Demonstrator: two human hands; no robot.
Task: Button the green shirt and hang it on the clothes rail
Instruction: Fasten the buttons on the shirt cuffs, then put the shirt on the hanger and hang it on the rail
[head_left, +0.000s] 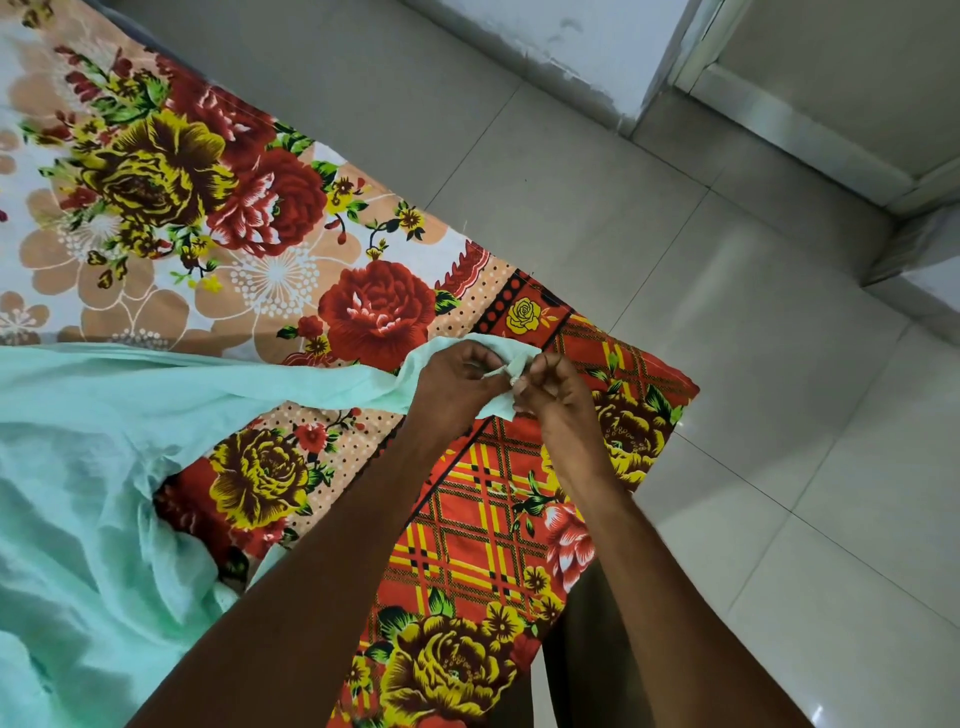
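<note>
Green shirt (93, 467) cuff pinched, left hand (457, 387), right hand (553, 395)

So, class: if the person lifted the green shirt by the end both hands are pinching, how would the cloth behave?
The green shirt would probably droop limply: it already lies in soft folds on the floral bedsheet. It looks thin, so likely light. The left hand and right hand bunch it easily.

bed under my work: floral bedsheet (218, 218), red plaid border toward its corner | floor (727, 364): pale grey tiles | door frame (779, 119): top right
</note>
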